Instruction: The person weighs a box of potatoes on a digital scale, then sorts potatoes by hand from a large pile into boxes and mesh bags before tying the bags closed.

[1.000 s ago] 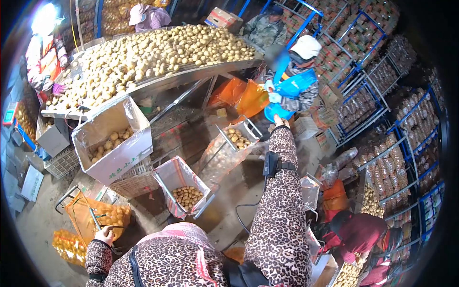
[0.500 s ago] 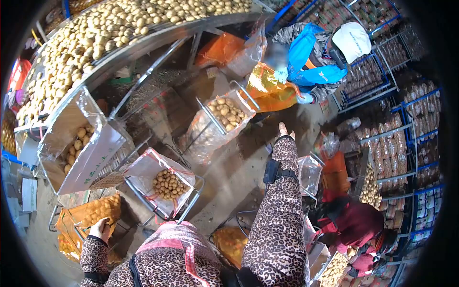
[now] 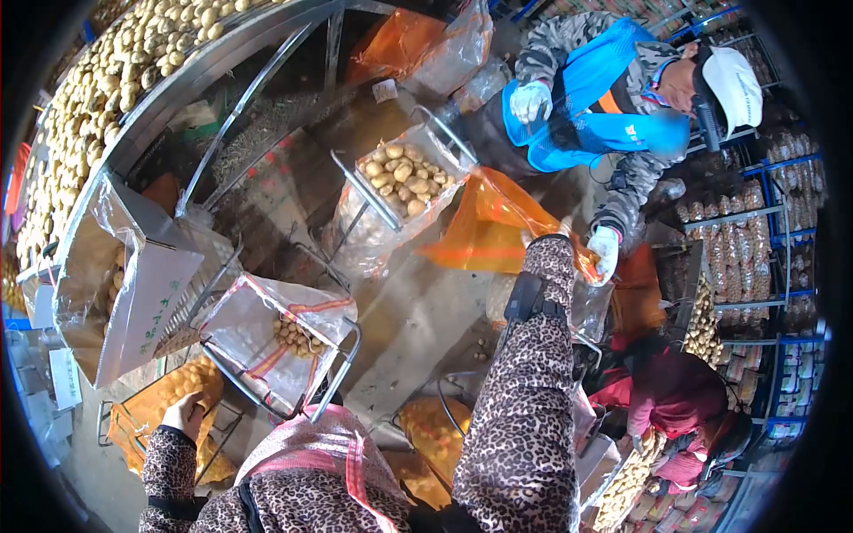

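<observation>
My left hand (image 3: 184, 415) is closed on the edge of an orange mesh bag (image 3: 147, 404) of potatoes at the lower left. At the end of my outstretched right arm, my right hand (image 3: 563, 228) is at an empty-looking orange bag (image 3: 498, 222); its fingers are mostly hidden and blurred. A co-worker's gloved hand (image 3: 604, 253) holds the same bag just to the right, and their other glove (image 3: 530, 101) is higher up. Between my arms, a clear-lined bag (image 3: 267, 311) on a metal frame has potatoes inside.
Potatoes cover a long metal-edged table (image 3: 133, 53) at the upper left. A bag (image 3: 404, 178) of potatoes stands on a frame at the centre. A box (image 3: 147, 284) is at left. Another person (image 3: 675, 391) bends at the lower right, near racks (image 3: 733, 249) of packed bags.
The co-worker's lower glove and the orange bag have moved down and right, meeting my right hand. Their other glove has come off the bag. The view has shifted; my left hand remains at the mesh bag.
</observation>
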Tool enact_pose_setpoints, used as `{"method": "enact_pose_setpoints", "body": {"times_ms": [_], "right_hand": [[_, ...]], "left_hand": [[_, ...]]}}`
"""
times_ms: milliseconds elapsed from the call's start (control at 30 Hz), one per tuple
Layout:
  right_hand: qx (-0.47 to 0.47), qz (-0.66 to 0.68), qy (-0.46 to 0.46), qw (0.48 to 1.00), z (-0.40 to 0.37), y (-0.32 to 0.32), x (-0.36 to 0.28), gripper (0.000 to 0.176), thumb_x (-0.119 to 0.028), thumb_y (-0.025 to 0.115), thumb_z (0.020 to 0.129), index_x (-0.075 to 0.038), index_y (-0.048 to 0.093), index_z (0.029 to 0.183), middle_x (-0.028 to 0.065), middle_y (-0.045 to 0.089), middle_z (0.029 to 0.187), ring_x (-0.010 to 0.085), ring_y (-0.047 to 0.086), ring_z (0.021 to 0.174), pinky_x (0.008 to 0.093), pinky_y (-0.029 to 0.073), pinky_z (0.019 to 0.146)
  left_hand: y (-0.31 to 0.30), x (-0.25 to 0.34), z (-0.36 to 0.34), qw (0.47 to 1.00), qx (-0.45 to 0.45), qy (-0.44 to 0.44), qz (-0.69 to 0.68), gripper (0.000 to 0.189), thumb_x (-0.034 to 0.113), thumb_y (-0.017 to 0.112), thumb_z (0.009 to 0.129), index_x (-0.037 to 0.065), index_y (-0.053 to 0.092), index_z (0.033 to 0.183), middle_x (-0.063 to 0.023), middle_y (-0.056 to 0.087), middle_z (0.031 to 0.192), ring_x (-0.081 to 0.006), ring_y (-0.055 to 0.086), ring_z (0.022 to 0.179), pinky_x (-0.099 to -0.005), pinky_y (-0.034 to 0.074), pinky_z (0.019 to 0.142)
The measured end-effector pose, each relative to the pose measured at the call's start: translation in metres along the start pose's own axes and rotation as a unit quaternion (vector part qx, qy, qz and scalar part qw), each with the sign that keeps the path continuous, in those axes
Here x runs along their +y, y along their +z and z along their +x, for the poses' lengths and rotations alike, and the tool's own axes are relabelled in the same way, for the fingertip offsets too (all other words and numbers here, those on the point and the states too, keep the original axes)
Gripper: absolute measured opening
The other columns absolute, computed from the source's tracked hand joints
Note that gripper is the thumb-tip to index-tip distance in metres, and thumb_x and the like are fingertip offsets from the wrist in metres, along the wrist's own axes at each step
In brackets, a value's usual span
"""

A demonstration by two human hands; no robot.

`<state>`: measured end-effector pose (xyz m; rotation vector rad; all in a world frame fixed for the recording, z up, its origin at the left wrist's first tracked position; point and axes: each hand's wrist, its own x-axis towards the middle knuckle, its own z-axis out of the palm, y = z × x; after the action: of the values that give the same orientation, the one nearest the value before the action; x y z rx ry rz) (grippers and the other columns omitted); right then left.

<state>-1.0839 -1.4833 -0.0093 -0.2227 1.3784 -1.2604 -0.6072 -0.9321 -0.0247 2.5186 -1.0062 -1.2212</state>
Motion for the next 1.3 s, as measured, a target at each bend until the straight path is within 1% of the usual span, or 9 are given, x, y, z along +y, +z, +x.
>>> {"method": "enact_pose_setpoints", "body": {"times_ms": [133, 333, 400, 467, 600, 767, 867, 1067, 1300], "right_hand": [[0.038, -0.069, -0.064, 0.995, 0.002, -0.075, 0.044, 0.084, -0.060, 0.060, 0.079, -0.009, 0.029, 0.138, 0.0184, 0.039, 0.137, 0.0362, 0.039, 0.125, 0.0523, 0.038, 0.099], [-0.006, -0.274, -0.194, 0.942, -0.102, -0.133, 0.120, 0.080, -0.059, 0.060, 0.080, -0.010, 0.032, 0.136, 0.0178, 0.042, 0.132, 0.0355, 0.042, 0.121, 0.0510, 0.040, 0.097], [-0.073, -0.357, -0.245, 0.898, -0.160, -0.140, 0.145, 0.078, -0.059, 0.059, 0.080, -0.010, 0.033, 0.135, 0.0176, 0.043, 0.131, 0.0353, 0.043, 0.120, 0.0506, 0.040, 0.096], [-0.181, -0.430, -0.252, 0.848, -0.217, -0.138, 0.181, 0.077, -0.059, 0.059, 0.081, -0.010, 0.034, 0.135, 0.0174, 0.044, 0.129, 0.0351, 0.044, 0.118, 0.0501, 0.041, 0.095], [-0.419, -0.553, -0.252, 0.674, -0.321, -0.132, 0.270, 0.074, -0.059, 0.058, 0.081, -0.010, 0.036, 0.133, 0.0170, 0.046, 0.127, 0.0346, 0.046, 0.116, 0.0493, 0.042, 0.094], [-0.524, -0.623, -0.255, 0.521, -0.392, -0.164, 0.347, 0.071, -0.058, 0.058, 0.082, -0.011, 0.039, 0.132, 0.0165, 0.049, 0.123, 0.0340, 0.048, 0.112, 0.0482, 0.043, 0.092], [-0.523, -0.626, -0.237, 0.527, -0.417, -0.215, 0.328, 0.069, -0.058, 0.057, 0.083, -0.011, 0.040, 0.131, 0.0162, 0.050, 0.121, 0.0337, 0.049, 0.110, 0.0475, 0.044, 0.090], [-0.438, -0.575, -0.203, 0.660, -0.419, -0.213, 0.321, 0.065, -0.057, 0.056, 0.084, -0.011, 0.044, 0.129, 0.0156, 0.054, 0.116, 0.0330, 0.052, 0.106, 0.0462, 0.046, 0.088], [-0.401, -0.478, 0.036, 0.781, -0.420, -0.176, 0.430, 0.061, -0.056, 0.055, 0.085, -0.012, 0.047, 0.126, 0.0149, 0.057, 0.111, 0.0322, 0.056, 0.102, 0.0447, 0.048, 0.085]], "left_hand": [[0.014, -0.023, 0.001, 0.996, 0.012, 0.078, 0.033, 0.029, 0.016, 0.057, 0.085, 0.005, 0.060, 0.112, -0.0201, 0.065, 0.096, -0.0332, 0.064, 0.093, -0.0364, 0.051, 0.082], [0.037, -0.008, -0.002, 0.979, 0.049, 0.184, 0.069, 0.028, 0.017, 0.057, 0.087, 0.002, 0.060, 0.110, -0.0198, 0.064, 0.100, -0.0331, 0.063, 0.095, -0.0374, 0.050, 0.082], [0.052, -0.003, -0.003, 0.985, -0.038, 0.160, -0.052, 0.033, 0.013, 0.055, 0.084, 0.001, 0.056, 0.116, -0.0194, 0.064, 0.103, -0.0339, 0.062, 0.095, -0.0366, 0.050, 0.084], [0.063, 0.001, 0.003, 0.983, -0.034, 0.182, 0.010, 0.034, 0.010, 0.054, 0.083, 0.004, 0.056, 0.116, -0.0176, 0.064, 0.101, -0.0325, 0.062, 0.094, -0.0362, 0.050, 0.084], [0.084, 0.053, -0.027, 0.952, -0.101, 0.275, -0.084, 0.033, 0.009, 0.059, 0.081, 0.009, 0.059, 0.114, -0.0137, 0.065, 0.098, -0.0290, 0.062, 0.094, -0.0365, 0.051, 0.081], [0.129, 0.049, -0.091, 0.866, 0.085, 0.478, -0.121, 0.042, 0.006, 0.064, 0.076, 0.011, 0.055, 0.117, -0.0147, 0.057, 0.113, -0.0329, 0.058, 0.099, -0.0398, 0.050, 0.083], [0.149, 0.003, -0.135, 0.884, 0.040, 0.456, -0.096, 0.041, 0.003, 0.062, 0.076, 0.011, 0.055, 0.115, -0.0133, 0.057, 0.115, -0.0331, 0.057, 0.101, -0.0420, 0.049, 0.085], [0.188, -0.077, -0.110, 0.894, -0.021, 0.428, -0.133, 0.034, 0.002, 0.058, 0.078, 0.011, 0.058, 0.111, -0.0119, 0.058, 0.112, -0.0332, 0.057, 0.099, -0.0422, 0.048, 0.085], [0.149, -0.035, -0.114, 0.856, 0.129, 0.500, 0.023, 0.056, 0.018, 0.069, 0.069, 0.014, 0.050, 0.121, -0.0090, 0.053, 0.122, -0.0302, 0.051, 0.114, -0.0436, 0.041, 0.094]]}}
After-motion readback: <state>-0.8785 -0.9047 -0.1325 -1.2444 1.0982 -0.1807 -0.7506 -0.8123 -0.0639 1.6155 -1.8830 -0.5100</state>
